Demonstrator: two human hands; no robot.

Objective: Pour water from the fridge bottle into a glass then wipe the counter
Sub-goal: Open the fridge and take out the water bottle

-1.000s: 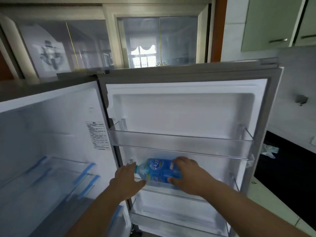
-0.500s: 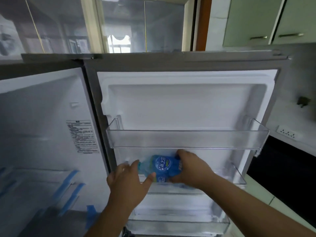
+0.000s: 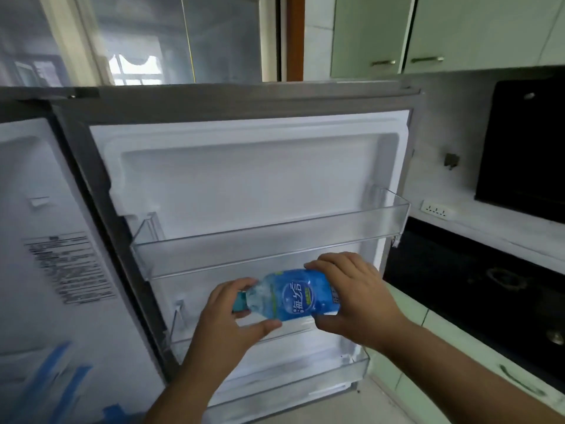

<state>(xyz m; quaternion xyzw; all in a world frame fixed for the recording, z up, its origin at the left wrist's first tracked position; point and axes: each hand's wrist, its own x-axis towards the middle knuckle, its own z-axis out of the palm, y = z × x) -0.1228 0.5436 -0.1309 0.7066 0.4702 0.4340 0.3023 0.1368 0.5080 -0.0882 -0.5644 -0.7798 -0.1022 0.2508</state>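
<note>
While bottle (image 3: 293, 296) lies sideways (cap left) | left hand (image 3: 227, 319) curls round neck | right hand (image 3: 354, 296) grips base

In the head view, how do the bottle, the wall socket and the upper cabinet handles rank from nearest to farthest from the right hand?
1. Bottle: gripped by the right hand at its base end.
2. Wall socket: up and to the right, on the wall above the counter.
3. Cabinet handles: highest, at the top right.
</note>
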